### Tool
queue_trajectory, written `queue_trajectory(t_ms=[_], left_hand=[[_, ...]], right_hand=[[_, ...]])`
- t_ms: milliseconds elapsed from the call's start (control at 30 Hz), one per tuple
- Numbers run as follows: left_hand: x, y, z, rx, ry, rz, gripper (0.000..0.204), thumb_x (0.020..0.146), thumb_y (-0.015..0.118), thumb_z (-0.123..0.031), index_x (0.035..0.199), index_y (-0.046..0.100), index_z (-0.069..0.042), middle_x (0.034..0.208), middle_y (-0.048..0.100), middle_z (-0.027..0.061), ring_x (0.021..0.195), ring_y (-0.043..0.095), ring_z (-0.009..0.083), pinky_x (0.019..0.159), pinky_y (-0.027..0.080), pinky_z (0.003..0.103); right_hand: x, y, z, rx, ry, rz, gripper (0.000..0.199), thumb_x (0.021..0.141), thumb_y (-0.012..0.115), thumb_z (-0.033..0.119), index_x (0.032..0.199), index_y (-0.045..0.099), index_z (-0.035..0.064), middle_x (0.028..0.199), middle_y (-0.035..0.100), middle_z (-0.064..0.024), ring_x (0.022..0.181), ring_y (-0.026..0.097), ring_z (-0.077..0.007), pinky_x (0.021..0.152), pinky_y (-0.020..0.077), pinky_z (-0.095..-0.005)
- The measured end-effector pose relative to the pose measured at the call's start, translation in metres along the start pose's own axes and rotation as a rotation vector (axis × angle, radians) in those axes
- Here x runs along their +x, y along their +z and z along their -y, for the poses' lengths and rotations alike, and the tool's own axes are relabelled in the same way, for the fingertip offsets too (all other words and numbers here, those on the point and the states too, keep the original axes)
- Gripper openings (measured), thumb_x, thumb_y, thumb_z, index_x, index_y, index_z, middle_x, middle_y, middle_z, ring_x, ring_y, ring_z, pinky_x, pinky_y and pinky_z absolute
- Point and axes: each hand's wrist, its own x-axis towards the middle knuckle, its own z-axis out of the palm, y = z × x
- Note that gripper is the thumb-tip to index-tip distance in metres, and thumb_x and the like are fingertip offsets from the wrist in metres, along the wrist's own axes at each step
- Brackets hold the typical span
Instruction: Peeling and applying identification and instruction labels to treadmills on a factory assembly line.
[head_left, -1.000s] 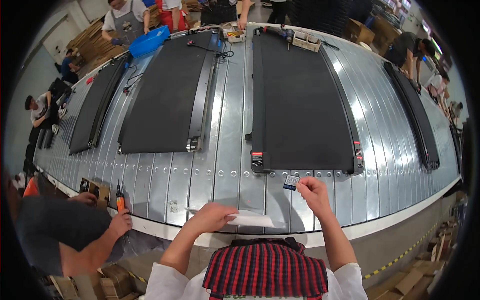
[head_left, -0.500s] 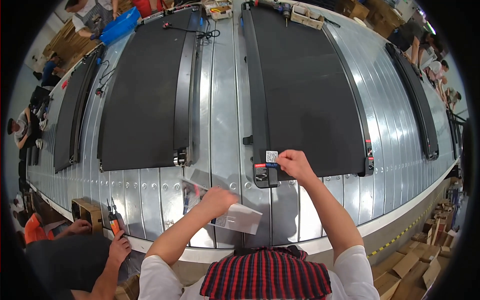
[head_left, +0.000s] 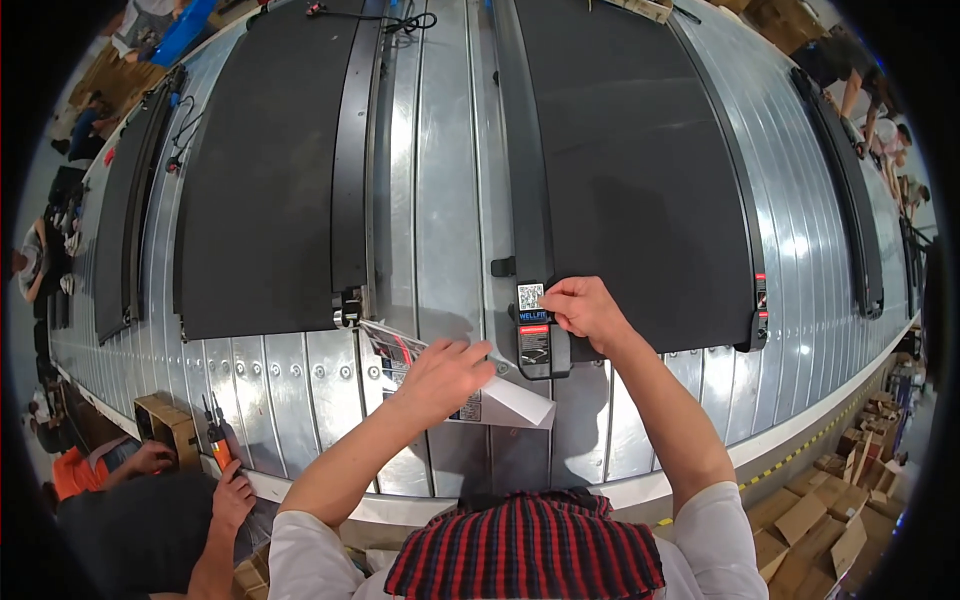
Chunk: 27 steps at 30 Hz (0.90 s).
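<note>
A black treadmill (head_left: 640,200) lies flat before me, its near left corner under my right hand (head_left: 588,312). Thumb and fingers of that hand pinch the right edge of a small black sticker (head_left: 530,297) with a white square code. The sticker lies over the end of the side rail, just above a red-and-black warning label (head_left: 535,348); I cannot tell whether it is fully stuck down. To the left, my left hand (head_left: 447,378) is closed on several sticker sheets (head_left: 520,402), white and partly printed, hanging above the metal table. The palm hides their middle.
Another treadmill (head_left: 265,190) lies to the left, with a black cable (head_left: 400,22) at its far end. At lower left, a co-worker's hand (head_left: 233,495) holds an orange power screwdriver (head_left: 219,447) beside a wooden box (head_left: 168,425). Cardboard boxes (head_left: 805,515) fill the lower right.
The sticker has come onto the side rail above the warning label and sits straighter. My left hand has shifted up and right with the sheets. The whole view has tilted slightly.
</note>
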Motion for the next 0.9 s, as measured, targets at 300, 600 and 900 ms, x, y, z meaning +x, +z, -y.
queue_trajectory(t_ms=[300, 600, 900], left_hand=[[0.005, -0.003, 0.005, -0.031, 0.024, -0.005, 0.011, 0.068, 0.050, -0.007, 0.078, 0.055, -0.006, 0.101, 0.053, 0.0101, 0.083, 0.055, 0.0225, 0.075, 0.040, 0.033], [0.010, -0.008, 0.009, -0.020, 0.039, -0.019, 0.010, 0.068, 0.051, -0.008, 0.077, 0.054, -0.006, 0.103, 0.053, 0.0111, 0.083, 0.055, 0.0223, 0.075, 0.040, 0.033], [0.017, -0.010, 0.008, 0.014, 0.058, 0.009, 0.008, 0.069, 0.050, -0.010, 0.076, 0.054, -0.006, 0.109, 0.050, 0.0118, 0.084, 0.055, 0.0224, 0.076, 0.040, 0.032]], right_hand=[[0.003, 0.005, -0.004, -0.005, -0.031, -0.040, 0.012, 0.073, 0.060, 0.008, 0.073, 0.057, -0.0042, 0.050, 0.047, -0.0017, 0.039, 0.037, -0.0048, 0.034, 0.0237, -0.0201], [0.002, 0.008, -0.005, 0.055, -0.057, -0.084, 0.009, 0.070, 0.057, 0.004, 0.068, 0.057, -0.0038, 0.051, 0.048, -0.0026, 0.041, 0.039, -0.0055, 0.036, 0.0262, -0.0205], [0.004, 0.008, -0.012, 0.045, -0.095, -0.096, 0.009, 0.072, 0.059, 0.006, 0.070, 0.056, -0.0026, 0.050, 0.047, -0.0014, 0.038, 0.038, -0.0039, 0.032, 0.0253, -0.0185]])
